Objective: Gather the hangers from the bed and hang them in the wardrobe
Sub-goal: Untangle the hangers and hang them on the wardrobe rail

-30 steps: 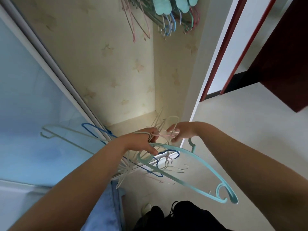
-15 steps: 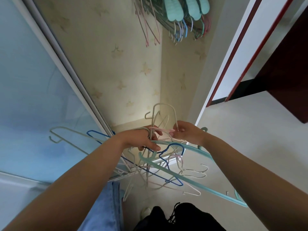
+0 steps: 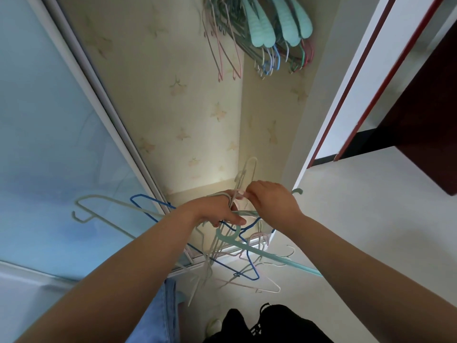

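Observation:
My left hand (image 3: 217,210) grips a tangled bundle of hangers (image 3: 232,253) by their hooks, in front of the open wardrobe. The bundle holds a blue wire hanger (image 3: 243,272), a teal plastic hanger (image 3: 269,256), and several white and pink ones that dangle below my hand. My right hand (image 3: 272,201) pinches a pale hanger hook (image 3: 248,169) that sticks up from the bundle, right beside my left fingers. Several hangers (image 3: 267,33) hang from the rail at the top of the wardrobe.
A pale blue sliding door (image 3: 49,134) with a white frame stands at the left. The wardrobe's inner wall (image 3: 173,107) has floral wallpaper. At the right are a white door frame (image 3: 346,102) with red trim and dark red furniture (image 3: 425,125). Dark clothing (image 3: 267,325) lies low in view.
The view has tilted up toward the hanging rail. My right hand has shifted onto the upright pale hook, and the teal hanger has swung lower beneath my hands.

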